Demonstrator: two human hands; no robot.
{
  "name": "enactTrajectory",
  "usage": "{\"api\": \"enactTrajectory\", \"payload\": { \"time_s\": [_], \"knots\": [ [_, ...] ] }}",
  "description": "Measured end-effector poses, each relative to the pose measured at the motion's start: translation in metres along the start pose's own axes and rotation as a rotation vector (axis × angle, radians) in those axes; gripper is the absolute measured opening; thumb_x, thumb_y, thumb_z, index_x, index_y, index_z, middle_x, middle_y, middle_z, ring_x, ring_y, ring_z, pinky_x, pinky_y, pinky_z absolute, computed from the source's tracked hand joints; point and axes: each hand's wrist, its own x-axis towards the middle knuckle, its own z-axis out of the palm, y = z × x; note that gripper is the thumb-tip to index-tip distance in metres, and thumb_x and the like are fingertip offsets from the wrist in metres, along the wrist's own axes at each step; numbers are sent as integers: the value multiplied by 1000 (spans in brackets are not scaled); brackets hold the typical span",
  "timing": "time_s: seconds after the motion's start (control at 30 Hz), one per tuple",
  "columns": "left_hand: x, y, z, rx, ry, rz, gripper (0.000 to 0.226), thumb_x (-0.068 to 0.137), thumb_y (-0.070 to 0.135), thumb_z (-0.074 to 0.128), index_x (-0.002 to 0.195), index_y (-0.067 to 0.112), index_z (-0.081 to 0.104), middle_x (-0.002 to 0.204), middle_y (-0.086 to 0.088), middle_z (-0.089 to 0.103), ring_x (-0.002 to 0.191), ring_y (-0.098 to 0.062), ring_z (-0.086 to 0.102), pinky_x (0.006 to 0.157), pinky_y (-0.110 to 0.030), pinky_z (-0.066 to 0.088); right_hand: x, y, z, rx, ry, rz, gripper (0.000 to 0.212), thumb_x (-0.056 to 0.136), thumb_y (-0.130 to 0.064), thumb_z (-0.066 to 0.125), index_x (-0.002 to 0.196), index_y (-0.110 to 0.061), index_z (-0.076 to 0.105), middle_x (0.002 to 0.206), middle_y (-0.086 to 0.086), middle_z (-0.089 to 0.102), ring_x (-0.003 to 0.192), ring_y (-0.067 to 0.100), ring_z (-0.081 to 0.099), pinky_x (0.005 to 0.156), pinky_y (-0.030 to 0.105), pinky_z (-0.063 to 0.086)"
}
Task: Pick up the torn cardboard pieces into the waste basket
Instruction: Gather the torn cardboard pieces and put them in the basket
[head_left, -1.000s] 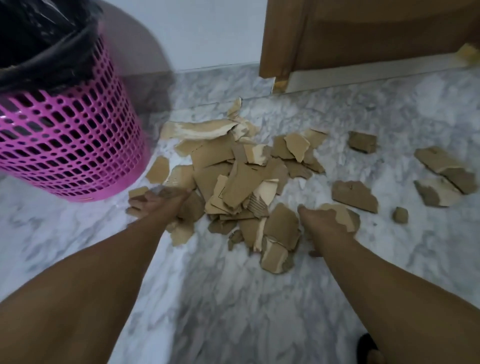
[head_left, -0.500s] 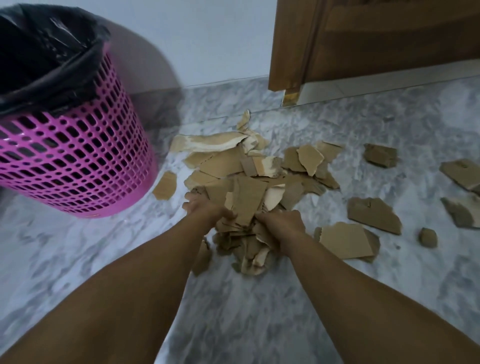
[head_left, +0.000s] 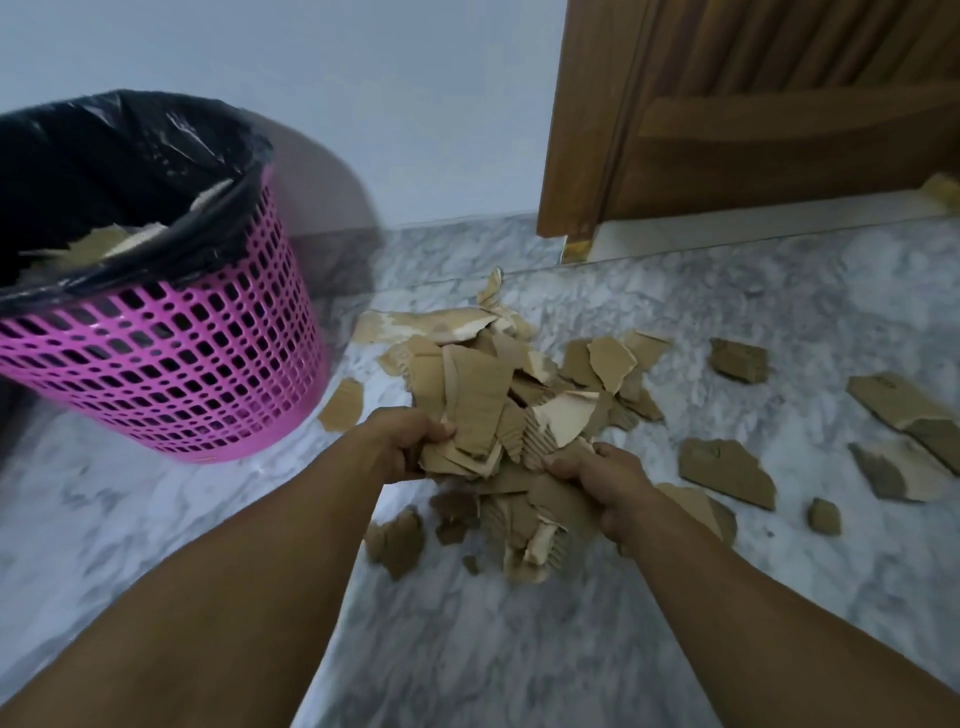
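Observation:
My left hand (head_left: 402, 441) and my right hand (head_left: 597, 475) press a bundle of torn brown cardboard pieces (head_left: 485, 410) between them, raised off the marble floor. A few scraps (head_left: 530, 540) hang or fall under the bundle. More pieces (head_left: 602, 358) lie on the floor behind it, and single pieces (head_left: 724, 470) are scattered to the right. The pink mesh waste basket (head_left: 171, 364) with a black liner stands at the left; some cardboard (head_left: 98, 247) lies inside it.
A wooden door (head_left: 753, 119) and its frame stand at the back right, with a pale wall (head_left: 363, 104) behind the basket. One small piece (head_left: 343, 405) lies beside the basket's foot. Grey marble floor (head_left: 467, 649) stretches toward me.
Both hands swept inward from either side of the pile, squeezed a bundle of pieces together and lifted it off the floor. The view has tilted up, showing the basket's inside.

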Motion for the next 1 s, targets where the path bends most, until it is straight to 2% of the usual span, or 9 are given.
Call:
{"api": "enactTrajectory", "payload": {
  "time_s": [0.07,0.17,0.3,0.47,0.6,0.7,0.83,0.93,1.0],
  "knots": [
    [-17,14,-12,8,-3,54,27,84,-3,67,110,0,59,102,-19,69,83,-33,68,65,-44,57,-15,-17,-4,30,-9,-22,90,76,-10,84,151,-10,34,148,15,46,121,39,56,98,47,50],
    [-47,38,-27,36,-14,150,30,85,-2,66,115,-2,59,105,-21,68,81,-34,68,52,-37,57,-37,-44,-4,51,-35,-60,106,64,-18,91,152,-15,31,147,13,48,120,38,56,99,49,49],
    [-96,80,-46,46,17,324,20,86,-3,65,105,-5,61,95,-21,66,71,-32,64,51,-36,55,-71,-95,6,8,-48,-135,36,84,-6,75,114,-3,57,112,16,67,93,33,64,87,42,52],
    [-151,130,-82,2,71,447,34,86,1,66,118,-8,58,112,-22,66,71,-29,68,40,-32,54,-108,-160,38,-15,-88,-230,30,76,-7,80,105,-4,71,91,16,76,79,30,72,68,41,60],
    [-197,158,-133,-74,123,500,24,87,0,64,111,-5,61,88,-14,66,48,-17,67,40,-22,49,-147,-219,85,-34,-130,-320,46,66,-10,88,107,-2,69,99,19,74,85,34,73,73,49,60],
    [-219,165,-173,-117,237,549,9,85,2,69,93,-1,67,81,-11,67,57,-19,65,41,-23,49,-159,-251,122,1,-177,-339,90,28,-12,101,111,-4,66,105,19,72,89,36,72,80,58,57],
    [-228,166,-227,-181,360,553,8,85,4,69,91,4,63,77,-8,65,59,-19,60,40,-24,48,-193,-270,186,-5,-283,-437,46,84,2,71,127,0,56,115,16,67,102,32,68,77,47,58],
    [-232,160,-256,-173,414,528,24,87,2,66,109,0,59,89,-14,65,65,-26,62,41,-29,52,-204,-273,229,-25,-360,-472,28,97,8,48,124,2,49,109,15,58,115,31,60,89,41,53],
    [-225,150,-276,-68,366,493,36,92,11,60,121,-3,46,104,-22,63,81,-34,65,62,-43,58,-202,-268,256,-18,-423,-448,20,100,5,42,118,-2,49,106,15,58,116,32,58,99,45,50]
  ]
}}
